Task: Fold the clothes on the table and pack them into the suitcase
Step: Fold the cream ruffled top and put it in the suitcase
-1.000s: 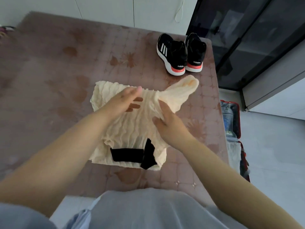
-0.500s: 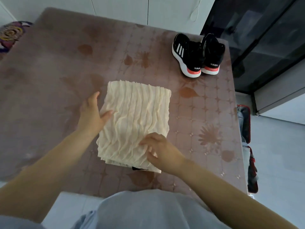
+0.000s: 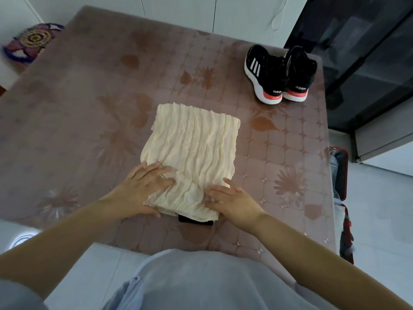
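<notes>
A cream ribbed garment [image 3: 194,148] lies folded into a rough rectangle in the middle of the table [image 3: 89,108]. A black strip [image 3: 195,220] of it sticks out under the near edge. My left hand [image 3: 143,189] lies flat on the near left corner with fingers spread. My right hand [image 3: 232,200] rests flat on the near right corner, fingers apart. Neither hand grips the cloth. The red suitcase [image 3: 342,198] stands open on the floor past the table's right edge, only its rim and some contents showing.
A pair of black sneakers [image 3: 279,74] with white and coral soles stands at the table's far right corner. A dark glass cabinet [image 3: 362,52] rises at the right. A colourful patterned object [image 3: 31,43] lies beyond the far left corner.
The loose sleeve was folded in and the garment became a flat rectangle. My left hand moved from its left side onto the near left corner; my right hand shifted to the near right corner.
</notes>
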### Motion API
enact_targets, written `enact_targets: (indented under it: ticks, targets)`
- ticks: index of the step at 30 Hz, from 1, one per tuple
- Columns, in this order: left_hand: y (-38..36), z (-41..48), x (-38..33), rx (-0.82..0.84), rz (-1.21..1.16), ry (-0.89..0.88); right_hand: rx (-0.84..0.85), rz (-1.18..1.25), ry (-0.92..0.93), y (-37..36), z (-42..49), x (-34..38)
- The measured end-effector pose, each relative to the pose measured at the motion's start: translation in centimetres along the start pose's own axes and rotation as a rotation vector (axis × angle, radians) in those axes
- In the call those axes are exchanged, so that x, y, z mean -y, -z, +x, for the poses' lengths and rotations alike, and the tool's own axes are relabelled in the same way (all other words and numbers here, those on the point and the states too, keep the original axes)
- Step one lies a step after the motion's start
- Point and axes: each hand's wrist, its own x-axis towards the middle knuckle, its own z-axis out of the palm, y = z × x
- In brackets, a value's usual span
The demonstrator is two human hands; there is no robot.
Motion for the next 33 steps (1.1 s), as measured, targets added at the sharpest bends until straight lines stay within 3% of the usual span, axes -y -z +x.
enact_targets:
  ticks: [2, 6, 13, 15, 18, 20, 23, 27, 30, 33]
  targets:
    - [0.1, -0.1, -0.2, -0.05, -0.006, 0.023, -0.063, 0.116, -0.015, 0.0, -0.4, -0.4]
    - [-0.5, -0.6, -0.9, -0.035, 0.024, 0.032, -0.107, 0.469, -0.251, 1.5, -2.4, -1.0]
    - [-1.5, -1.0, -5.5, -0.261, 0.066, -0.034, 0.159, 0.603, -0.435, 3.7, -5.9, -1.1]
    - [-0.3, -1.2, -6.9, -0.247, -0.082, 0.0, 0.253, 0.73, -0.477, 5.0, -6.5, -1.1]
    - [3.6, -1.0, -8.1, -0.025, -0.501, 0.141, 0.32, 0.941, -0.55, 7.9, -6.6, -2.8]
    - [6.1, 0.1, -7.5, 0.023, -0.684, 0.22, 0.239, 1.005, -0.659, 8.9, -6.0, -4.4]
    - [8.7, 3.4, -5.9, -0.118, -0.842, 0.365, 0.027, 0.992, -0.988, 8.2, -3.3, -6.8]
    - [8.7, 9.1, -4.5, -0.325, -1.024, 0.777, -0.116, 0.976, -1.2, 5.0, 1.1, -8.4]
    - [8.5, 10.3, -5.3, -0.48, -1.01, 0.962, -0.096, 0.878, -1.283, 3.2, 2.1, -8.6]
    - [8.3, 9.5, -7.6, -0.436, -0.745, 0.884, -0.197, 0.88, -1.328, 3.3, 1.1, -8.1]
